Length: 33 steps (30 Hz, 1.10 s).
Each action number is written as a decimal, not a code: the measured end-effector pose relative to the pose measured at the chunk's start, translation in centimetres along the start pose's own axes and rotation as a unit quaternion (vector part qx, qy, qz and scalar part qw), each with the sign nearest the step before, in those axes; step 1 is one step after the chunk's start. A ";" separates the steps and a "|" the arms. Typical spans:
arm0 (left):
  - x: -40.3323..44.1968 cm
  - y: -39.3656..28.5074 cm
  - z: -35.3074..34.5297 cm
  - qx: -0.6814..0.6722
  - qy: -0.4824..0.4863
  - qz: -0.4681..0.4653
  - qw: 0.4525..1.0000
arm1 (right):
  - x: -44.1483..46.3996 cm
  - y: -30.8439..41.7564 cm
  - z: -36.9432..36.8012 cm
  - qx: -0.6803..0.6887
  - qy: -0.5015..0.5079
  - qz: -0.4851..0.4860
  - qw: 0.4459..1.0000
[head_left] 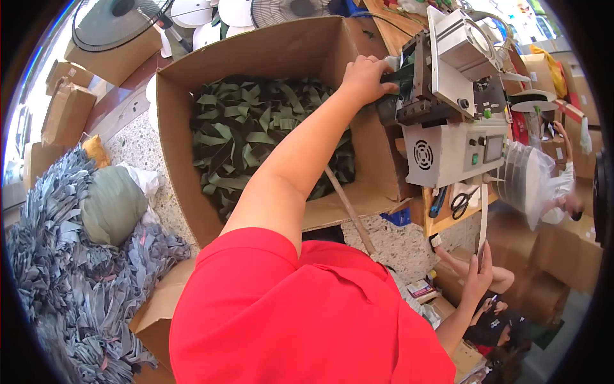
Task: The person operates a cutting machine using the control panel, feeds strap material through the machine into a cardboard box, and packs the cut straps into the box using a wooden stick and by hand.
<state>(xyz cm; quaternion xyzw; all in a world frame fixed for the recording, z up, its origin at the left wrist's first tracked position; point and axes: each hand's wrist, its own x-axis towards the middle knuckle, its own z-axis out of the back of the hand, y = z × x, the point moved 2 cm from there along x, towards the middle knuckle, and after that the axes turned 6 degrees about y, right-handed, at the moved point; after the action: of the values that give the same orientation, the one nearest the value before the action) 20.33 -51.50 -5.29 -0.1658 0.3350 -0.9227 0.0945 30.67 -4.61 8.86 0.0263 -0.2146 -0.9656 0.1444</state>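
Note:
My left hand (pixel 366 80) reaches over the box to the left side of a grey machine (pixel 448 150). Its fingers are bent beside dark green material (pixel 403 75) at the machine's opening; what they hold is partly hidden. Below, a cardboard box (pixel 182 173) contains a heap of cut dark green fabric strips (pixel 249 125). Low on the right, my right hand (pixel 476 278) is closed on the lower end of a narrow white strip (pixel 483 221), which runs up along the machine's right side.
Black scissors (pixel 462 203) and a blue-handled tool (pixel 438 202) lie on a wooden shelf under the machine. A stick (pixel 348 208) leans against the box. Grey-blue fabric strips (pixel 77 281) pile up at left. A fan (pixel 118 22) stands behind. Another person (pixel 495 323) is at lower right.

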 end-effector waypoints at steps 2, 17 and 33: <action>0.7 0.3 -0.9 -0.057 -0.005 0.010 0.998 | -0.3 -0.1 0.2 -0.007 -0.012 0.006 1.000; -13.4 17.0 1.4 0.129 0.016 0.226 0.965 | 0.3 -1.7 -1.3 0.102 0.052 -0.042 0.993; -1.6 4.0 -3.9 -0.361 0.034 0.129 0.923 | -1.3 -7.8 -4.4 0.135 -0.052 -0.128 0.981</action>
<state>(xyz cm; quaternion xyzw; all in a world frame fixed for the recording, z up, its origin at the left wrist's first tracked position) 20.67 -51.77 -11.11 -0.1127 0.6672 -0.7238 0.1351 30.34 0.74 1.57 0.0228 -0.3454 -0.9382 0.0035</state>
